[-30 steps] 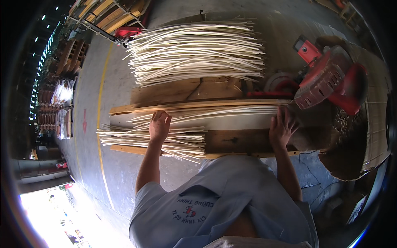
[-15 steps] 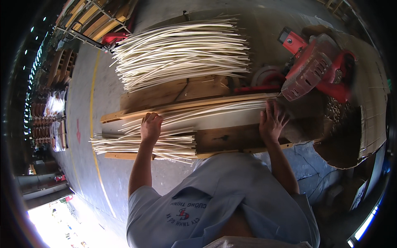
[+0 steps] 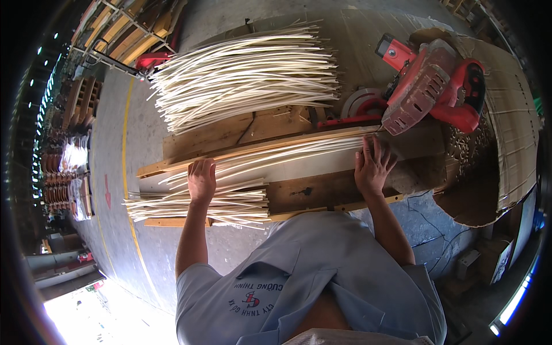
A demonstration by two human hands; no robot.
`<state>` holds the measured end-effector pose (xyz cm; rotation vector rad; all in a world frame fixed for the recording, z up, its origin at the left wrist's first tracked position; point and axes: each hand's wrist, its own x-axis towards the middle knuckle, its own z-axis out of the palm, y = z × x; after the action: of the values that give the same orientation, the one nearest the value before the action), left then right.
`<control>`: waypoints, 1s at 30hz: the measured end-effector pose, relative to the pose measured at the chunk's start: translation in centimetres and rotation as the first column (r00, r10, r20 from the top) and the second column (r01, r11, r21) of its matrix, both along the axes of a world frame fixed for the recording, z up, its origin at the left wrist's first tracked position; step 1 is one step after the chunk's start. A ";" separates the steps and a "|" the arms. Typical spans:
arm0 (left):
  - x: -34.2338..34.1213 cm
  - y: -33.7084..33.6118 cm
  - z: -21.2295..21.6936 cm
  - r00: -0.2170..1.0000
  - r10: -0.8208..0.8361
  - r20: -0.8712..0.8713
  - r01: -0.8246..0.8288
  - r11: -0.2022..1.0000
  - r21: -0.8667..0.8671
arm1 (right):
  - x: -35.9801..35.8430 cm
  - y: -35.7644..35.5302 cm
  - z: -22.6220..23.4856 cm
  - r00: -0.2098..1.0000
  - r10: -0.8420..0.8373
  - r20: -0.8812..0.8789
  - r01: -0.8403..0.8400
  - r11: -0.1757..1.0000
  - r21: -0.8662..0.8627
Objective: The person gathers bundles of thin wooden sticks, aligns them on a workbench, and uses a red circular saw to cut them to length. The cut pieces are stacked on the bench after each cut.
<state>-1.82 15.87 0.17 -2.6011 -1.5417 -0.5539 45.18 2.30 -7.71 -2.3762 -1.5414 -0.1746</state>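
Note:
A thin layer of long pale rods (image 3: 287, 150), like cane strips, lies along a wooden rail (image 3: 259, 148) on the workbench. My left hand (image 3: 202, 181) is closed over the left part of these rods, with its fingers bent down beside the rail; its fingertips are partly hidden. My right hand (image 3: 373, 168) lies open at the rods' right ends, its fingers spread and pointing away from me. A shorter-looking stack of pale rods (image 3: 241, 204) rests near my left forearm, at the bench's near edge. Behind the rail sits a large pile of similar rods (image 3: 247, 75).
A red power saw (image 3: 420, 86) stands at the bench's right end. Beside it an open cardboard box (image 3: 514, 132) holds many small offcuts. Cables (image 3: 431, 224) trail on the floor at the right. A rack of boards (image 3: 132, 29) stands at the far left.
My left hand has flattened and turned slightly over the rods. My right hand stays at their right ends. The whole view has shifted a little, and the saw now looks sharper.

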 end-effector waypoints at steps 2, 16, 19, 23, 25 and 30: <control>0.5 0.3 0.0 0.999 -0.036 0.034 0.036 0.999 -0.009 | 0.1 -0.2 0.1 0.999 -0.037 0.021 0.038 0.999 -0.036; 1.8 1.0 0.2 0.992 -0.094 0.080 0.102 0.990 -0.099 | -0.3 -0.1 2.4 0.990 0.003 -0.140 0.018 0.989 0.146; 1.9 1.0 0.3 0.992 -0.079 0.093 0.090 0.990 -0.113 | -0.3 -0.1 2.4 0.990 0.002 -0.138 0.020 0.987 0.157; 1.7 1.1 0.4 0.990 -0.079 0.120 0.094 0.988 -0.122 | -0.3 -0.1 2.4 0.991 -0.003 -0.135 0.026 0.985 0.170; 1.8 1.1 0.4 0.989 -0.089 0.119 0.103 0.988 -0.117 | -0.3 -0.1 2.4 0.991 -0.004 -0.137 0.026 0.986 0.163; 1.8 0.9 0.4 0.993 -0.081 0.086 0.089 0.992 -0.093 | -0.3 -0.1 2.3 0.991 -0.009 -0.135 0.030 0.987 0.156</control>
<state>-0.01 16.82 0.57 -2.7610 -1.5232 -0.6158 44.90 2.25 -5.40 -2.2324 -1.3905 -0.1330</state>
